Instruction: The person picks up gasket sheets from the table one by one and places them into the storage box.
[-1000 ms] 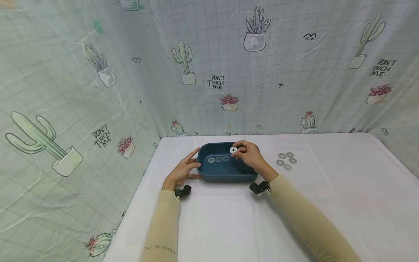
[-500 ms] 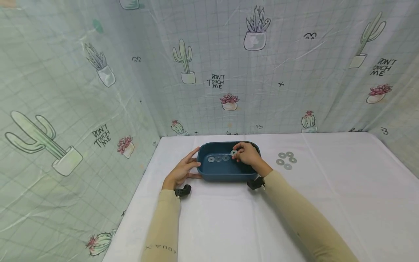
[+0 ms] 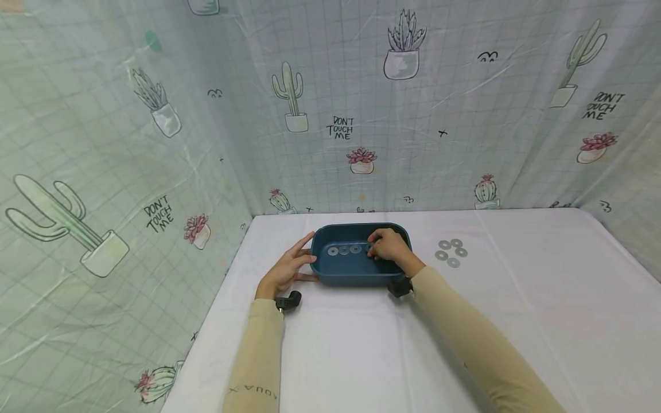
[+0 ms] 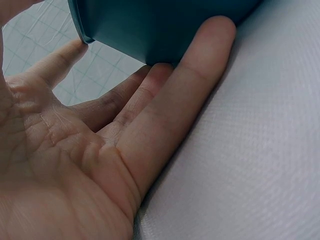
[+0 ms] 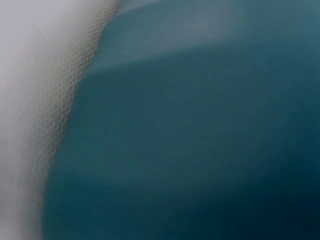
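a deep blue tub (image 3: 356,267) sits on a white cloth-covered table (image 3: 341,338), in front of a cactus-print curtain (image 3: 423,120). the person's left hand (image 3: 284,271) is spread wide, its straight fingers touching the tub's left end, probably to steady it; the left wrist view shows one digit lying low along the cloth with its tip on the tub's wall. the right hand (image 3: 388,245) reaches over the tub's right end and down inside, fingers bent and close together, likely so that small, flat pieces can be handled near the floor. whether it holds a washer cannot be told; its fingertips are hidden, and the right wrist view is mostly blurred blue.

three washers (image 3: 344,247) lie in a row on the tub's floor, left of the right hand, perhaps spaced so that each lies flat. five loose washers (image 3: 459,249) form a rough ring on the cloth, beside the tub's right end, seemingly within easy reach.

half a second ago, a washer showed in the right fingertips; now none is visible there, and the hand sits slightly lower in the tub. the row and the ring look unchanged.
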A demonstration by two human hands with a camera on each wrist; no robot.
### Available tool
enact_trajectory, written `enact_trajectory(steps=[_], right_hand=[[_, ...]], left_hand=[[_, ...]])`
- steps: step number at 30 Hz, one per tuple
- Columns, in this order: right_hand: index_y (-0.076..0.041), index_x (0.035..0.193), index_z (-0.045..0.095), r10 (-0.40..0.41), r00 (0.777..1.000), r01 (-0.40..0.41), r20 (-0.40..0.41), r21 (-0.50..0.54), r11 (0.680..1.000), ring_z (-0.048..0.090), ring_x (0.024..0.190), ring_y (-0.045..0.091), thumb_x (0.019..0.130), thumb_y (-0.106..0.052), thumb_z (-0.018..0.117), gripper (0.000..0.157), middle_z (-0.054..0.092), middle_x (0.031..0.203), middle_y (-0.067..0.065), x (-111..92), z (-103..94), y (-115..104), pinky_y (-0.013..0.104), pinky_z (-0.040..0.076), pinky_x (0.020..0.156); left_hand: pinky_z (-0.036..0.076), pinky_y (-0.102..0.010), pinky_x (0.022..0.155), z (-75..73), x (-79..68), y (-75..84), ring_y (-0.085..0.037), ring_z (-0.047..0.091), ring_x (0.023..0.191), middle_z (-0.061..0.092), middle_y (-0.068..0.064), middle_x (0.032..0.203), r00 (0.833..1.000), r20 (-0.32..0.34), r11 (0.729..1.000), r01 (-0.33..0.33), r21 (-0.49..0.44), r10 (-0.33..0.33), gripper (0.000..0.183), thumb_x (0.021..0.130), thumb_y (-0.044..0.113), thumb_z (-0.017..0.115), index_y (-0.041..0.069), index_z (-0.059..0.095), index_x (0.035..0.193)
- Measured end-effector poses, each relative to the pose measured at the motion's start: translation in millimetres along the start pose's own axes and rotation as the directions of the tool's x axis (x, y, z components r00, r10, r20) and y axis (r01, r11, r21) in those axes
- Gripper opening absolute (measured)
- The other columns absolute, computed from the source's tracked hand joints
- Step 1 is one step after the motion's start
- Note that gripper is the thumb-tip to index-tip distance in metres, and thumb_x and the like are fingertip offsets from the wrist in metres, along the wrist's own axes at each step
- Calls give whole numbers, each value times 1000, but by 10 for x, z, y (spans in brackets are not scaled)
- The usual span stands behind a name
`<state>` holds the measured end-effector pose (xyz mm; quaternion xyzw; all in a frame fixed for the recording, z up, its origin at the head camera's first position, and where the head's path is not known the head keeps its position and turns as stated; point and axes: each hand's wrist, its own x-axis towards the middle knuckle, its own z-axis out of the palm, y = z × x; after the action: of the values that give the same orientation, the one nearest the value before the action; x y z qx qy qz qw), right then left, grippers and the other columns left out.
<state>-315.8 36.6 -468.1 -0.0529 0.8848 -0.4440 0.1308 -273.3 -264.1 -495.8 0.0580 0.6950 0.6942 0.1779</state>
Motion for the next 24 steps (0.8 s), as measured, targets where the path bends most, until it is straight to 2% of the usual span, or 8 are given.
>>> enact_trajectory(steps=[5,14,24], right_hand=[[-5,119,68,21,1000,-20,4,-55,998,70,65,13,93,-6,69,26,78,85,6,46,22,10,25,50,62],[-3,117,68,31,999,-31,8,-54,998,69,65,13,95,-9,69,22,77,84,7,34,24,-5,25,52,60],[-2,110,67,17,998,-22,-57,-102,995,71,67,14,95,-8,68,16,77,86,9,65,29,-2,25,52,61]], left_hand=[[58,-61,92,-6,3,-5,-44,42,143,32,-20,160,1000,11,1000,0,-8,0,74,102,8,58,42,28,161],[58,-61,92,-9,8,-11,-43,42,143,31,-20,161,1000,8,1000,6,-6,-6,73,102,8,58,46,32,158],[58,-61,91,0,-6,-4,-43,43,143,33,-19,160,1000,-2,1000,6,2,-6,72,102,10,59,45,32,159]])
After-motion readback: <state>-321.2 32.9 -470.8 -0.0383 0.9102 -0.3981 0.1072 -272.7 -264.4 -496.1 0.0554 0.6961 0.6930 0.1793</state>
